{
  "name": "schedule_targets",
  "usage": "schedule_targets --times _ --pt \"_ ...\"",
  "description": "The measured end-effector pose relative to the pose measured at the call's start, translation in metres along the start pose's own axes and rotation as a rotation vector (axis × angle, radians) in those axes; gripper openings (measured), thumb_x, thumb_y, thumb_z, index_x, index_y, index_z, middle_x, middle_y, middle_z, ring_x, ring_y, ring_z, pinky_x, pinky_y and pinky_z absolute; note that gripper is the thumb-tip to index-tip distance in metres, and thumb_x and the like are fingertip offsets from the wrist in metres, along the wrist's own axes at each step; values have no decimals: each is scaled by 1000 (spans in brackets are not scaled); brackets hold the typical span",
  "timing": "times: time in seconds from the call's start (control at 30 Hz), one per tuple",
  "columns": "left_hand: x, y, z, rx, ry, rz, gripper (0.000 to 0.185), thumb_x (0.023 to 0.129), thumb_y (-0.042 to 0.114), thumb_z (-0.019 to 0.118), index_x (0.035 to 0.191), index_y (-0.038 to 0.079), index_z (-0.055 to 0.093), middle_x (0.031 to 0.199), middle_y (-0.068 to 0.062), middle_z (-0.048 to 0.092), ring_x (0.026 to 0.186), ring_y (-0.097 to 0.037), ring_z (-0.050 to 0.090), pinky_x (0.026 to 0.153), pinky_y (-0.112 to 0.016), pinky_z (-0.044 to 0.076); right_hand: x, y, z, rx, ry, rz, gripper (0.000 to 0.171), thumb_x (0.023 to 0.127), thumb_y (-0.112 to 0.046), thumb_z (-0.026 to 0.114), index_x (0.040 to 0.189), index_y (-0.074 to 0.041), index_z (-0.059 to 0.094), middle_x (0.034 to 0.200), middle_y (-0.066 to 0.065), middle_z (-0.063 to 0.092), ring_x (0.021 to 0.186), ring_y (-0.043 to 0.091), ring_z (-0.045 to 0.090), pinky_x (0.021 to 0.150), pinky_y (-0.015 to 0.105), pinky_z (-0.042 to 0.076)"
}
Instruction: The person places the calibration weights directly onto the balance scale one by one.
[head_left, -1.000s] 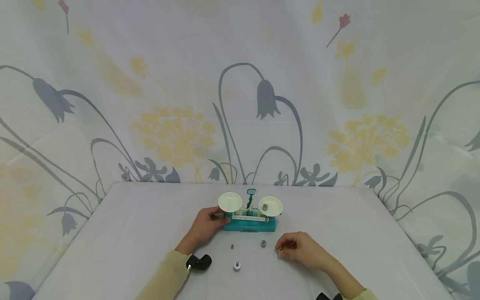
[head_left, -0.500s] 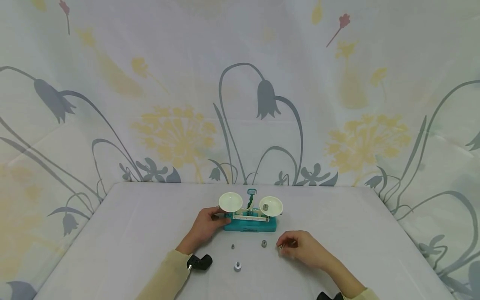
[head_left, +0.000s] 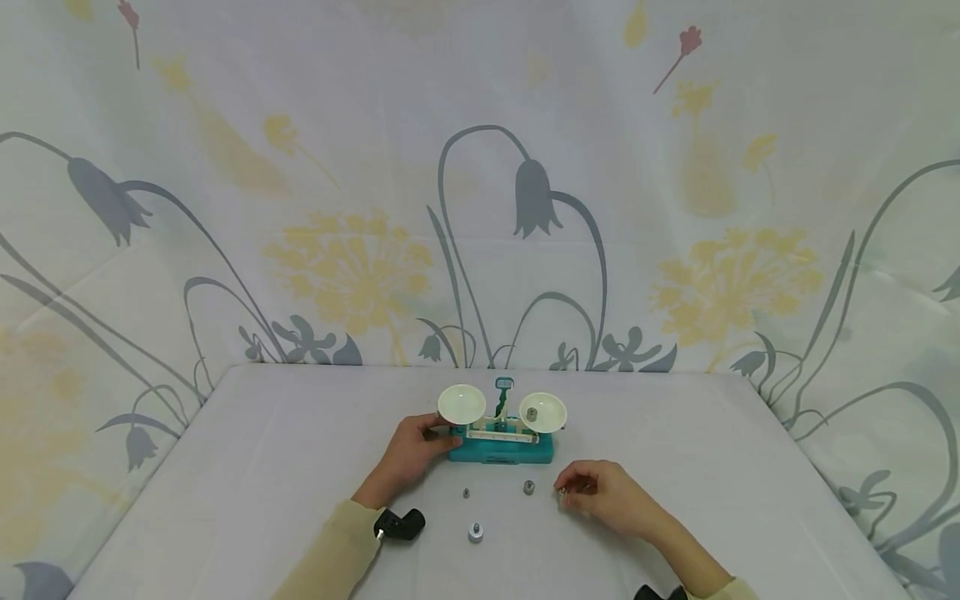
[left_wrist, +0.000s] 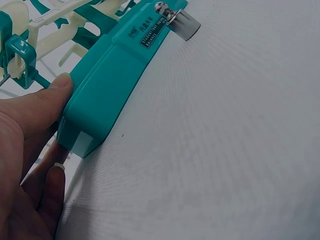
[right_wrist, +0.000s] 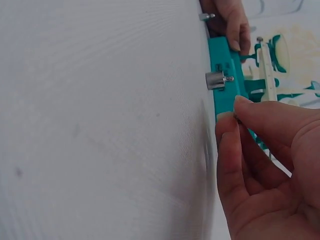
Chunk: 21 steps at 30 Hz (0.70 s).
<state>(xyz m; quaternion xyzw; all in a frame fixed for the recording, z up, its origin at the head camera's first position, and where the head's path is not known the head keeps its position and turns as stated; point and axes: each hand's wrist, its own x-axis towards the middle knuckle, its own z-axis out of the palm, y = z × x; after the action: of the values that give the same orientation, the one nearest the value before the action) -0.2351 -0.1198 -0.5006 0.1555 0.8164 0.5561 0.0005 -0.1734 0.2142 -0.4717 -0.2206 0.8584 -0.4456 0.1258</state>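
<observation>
A teal balance scale (head_left: 501,452) with two cream pans stands on the table. My left hand (head_left: 408,452) grips the left end of its base, the thumb (left_wrist: 61,82) pressed on the base's upper edge. In front of the scale's right side, my right hand (head_left: 606,500) pinches a small metal weight (head_left: 562,493) between thumb and fingertips. The fingers hide most of that weight in the right wrist view. One metal weight (head_left: 532,414) sits in the right pan, while the left pan (head_left: 462,404) holds nothing.
Three knobbed metal weights stand in front of the scale: a medium one (head_left: 528,487) near my right hand, a tiny one (head_left: 466,493) to its left, and a larger one (head_left: 476,533) nearer the front. A patterned cloth (head_left: 360,275) hangs behind the white table (head_left: 315,408).
My right hand has lifted very slightly, still pinching the small weight. The left hand, the scale and the other weights have stayed put.
</observation>
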Motion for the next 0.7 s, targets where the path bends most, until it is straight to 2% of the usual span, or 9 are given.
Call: schedule_targets --times 0.7 --pt "0 0 1 2 4 -1 19 87 13 77 105 11 74 116 -5 70 101 -20 61 88 -40 48 -1 -5 -7 34 38 -1 13 90 -8 73 103 -7 70 94 0 67 81 14 60 72 26 52"
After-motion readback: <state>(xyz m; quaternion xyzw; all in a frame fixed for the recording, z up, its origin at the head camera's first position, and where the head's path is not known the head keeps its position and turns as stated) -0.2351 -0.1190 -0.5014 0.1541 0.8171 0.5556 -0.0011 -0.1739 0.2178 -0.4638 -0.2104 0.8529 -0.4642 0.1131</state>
